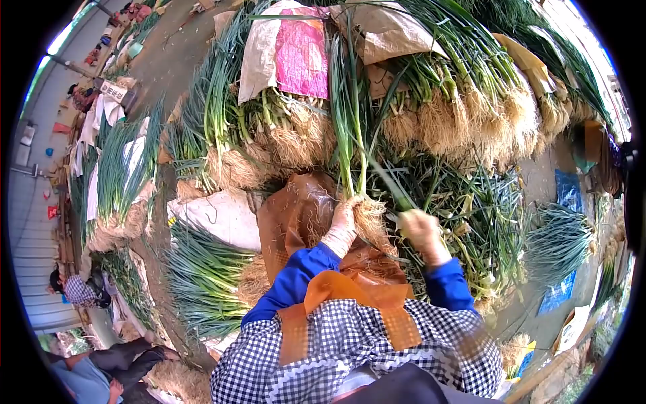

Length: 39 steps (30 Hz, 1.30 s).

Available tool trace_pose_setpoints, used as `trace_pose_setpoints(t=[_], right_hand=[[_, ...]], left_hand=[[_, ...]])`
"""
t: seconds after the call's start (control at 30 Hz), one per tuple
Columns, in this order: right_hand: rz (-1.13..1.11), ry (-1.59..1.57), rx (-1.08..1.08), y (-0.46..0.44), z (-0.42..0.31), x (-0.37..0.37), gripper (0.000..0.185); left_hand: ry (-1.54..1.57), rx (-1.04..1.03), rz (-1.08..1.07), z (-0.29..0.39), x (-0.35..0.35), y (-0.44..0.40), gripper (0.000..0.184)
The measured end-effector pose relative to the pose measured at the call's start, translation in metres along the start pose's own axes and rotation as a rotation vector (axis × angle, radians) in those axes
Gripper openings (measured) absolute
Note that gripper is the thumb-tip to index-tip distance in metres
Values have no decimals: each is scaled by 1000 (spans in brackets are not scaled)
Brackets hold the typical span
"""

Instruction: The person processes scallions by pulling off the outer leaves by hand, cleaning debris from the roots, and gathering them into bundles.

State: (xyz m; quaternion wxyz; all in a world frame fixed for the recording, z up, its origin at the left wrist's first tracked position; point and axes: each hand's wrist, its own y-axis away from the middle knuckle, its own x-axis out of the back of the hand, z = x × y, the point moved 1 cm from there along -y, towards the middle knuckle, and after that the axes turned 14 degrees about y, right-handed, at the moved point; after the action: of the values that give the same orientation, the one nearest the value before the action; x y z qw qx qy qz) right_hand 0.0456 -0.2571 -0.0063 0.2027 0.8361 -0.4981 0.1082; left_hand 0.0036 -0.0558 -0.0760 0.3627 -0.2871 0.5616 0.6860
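My left hand is closed around the lower stalks of a few green onions, just above their shaggy pale roots. Their long leaves point away from me, up between two piles. To the right, my right hand is closed and blurred by motion. A green onion leaf runs from its fingers up toward the held stalks; whether it is still attached I cannot tell. Under the held roots lies a brown plastic apron, strewn with root bits. Loose stripped leaves are heaped beside my right hand.
Ahead lie unsorted green onions with bushy roots, partly under sacks. At my left is a neat green onion bundle; another bundle lies right on blue sheeting. A person sits far left, with someone's legs at lower left.
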Motion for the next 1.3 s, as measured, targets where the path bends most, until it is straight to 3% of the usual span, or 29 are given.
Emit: trace_pose_setpoints(t=[0.03,0.07,0.1,0.17,0.23,0.3,0.33,0.37,0.43,0.47,0.5,0.57,0.6,0.63,0.7,0.77,0.8,0.87,0.9,0.93,0.97,1.03,1.07,1.13,1.17,1.2,1.23,1.27,1.3], right_hand=[[190,66,-39,2,9,24,23],[150,524,-235,-5,30,55,25],[32,1164,-137,-10,60,77,27],[-142,1256,-188,-27,43,77,32],[97,804,-88,-56,-18,36,34],[-202,-82,-221,-78,-45,-8,34],[-209,-222,-108,-98,-30,-39,34],[-216,-364,6,-117,-10,-68,35],[66,200,183,-125,-6,-85,35],[79,366,131,-118,-23,-80,33],[193,426,181,-111,-33,-76,34],[199,348,83,-107,-35,-64,37],[186,422,51,-104,-35,-55,36],[184,307,49,-103,-39,-53,34],[-133,-315,-81,-94,-44,-42,30],[-350,-586,-11,-93,-46,-39,22],[-261,-487,105,-100,-35,-47,22],[-127,-469,75,-98,-37,-57,21],[-78,-548,-66,-95,-37,-64,21],[127,-443,-32,-94,-32,-75,21],[391,-89,168,-90,-29,-77,21],[354,552,332,-73,-17,-69,19],[412,439,588,-62,-16,-70,26],[117,293,301,-29,-18,-27,21],[257,265,357,-27,-2,-6,21],[230,2,59,-27,8,21,23],[259,343,-49,-31,14,50,23],[276,920,15,-41,51,71,23],[159,1137,-16,-41,66,80,28]], left_hand=[[-4,89,-125,8,9,-4,21],[51,156,-113,10,12,-7,22],[105,226,-101,9,12,-8,24],[97,263,-87,8,-15,12,28],[103,270,-91,4,-8,9,30],[142,326,-134,1,-9,15,31],[195,399,-271,2,-5,12,31],[7,296,-119,2,-9,16,32],[-235,-63,-134,-5,-22,18,38],[-419,-206,-173,-4,-25,18,44],[-520,-285,-140,-5,-25,18,40],[-565,-285,24,-4,-12,11,30],[-491,-219,6,-2,-4,7,25],[-417,-153,-14,2,-7,8,19],[-171,57,49,1,-12,12,8],[32,395,-3,4,-7,16,12],[31,392,-4,3,-6,16,12],[224,409,-131,0,-8,22,13],[286,389,-232,0,-12,21,13],[214,302,-202,0,-8,20,13],[141,218,-172,0,-8,19,13],[152,149,-102,-1,-15,18,12],[161,83,-27,-1,-18,19,10],[100,151,-82,5,-12,18,10],[108,202,-164,6,-8,17,10],[49,171,-84,8,-8,17,10],[51,176,-88,11,-15,19,10],[-12,137,-38,12,-24,24,10],[-74,102,15,10,-28,27,10]])
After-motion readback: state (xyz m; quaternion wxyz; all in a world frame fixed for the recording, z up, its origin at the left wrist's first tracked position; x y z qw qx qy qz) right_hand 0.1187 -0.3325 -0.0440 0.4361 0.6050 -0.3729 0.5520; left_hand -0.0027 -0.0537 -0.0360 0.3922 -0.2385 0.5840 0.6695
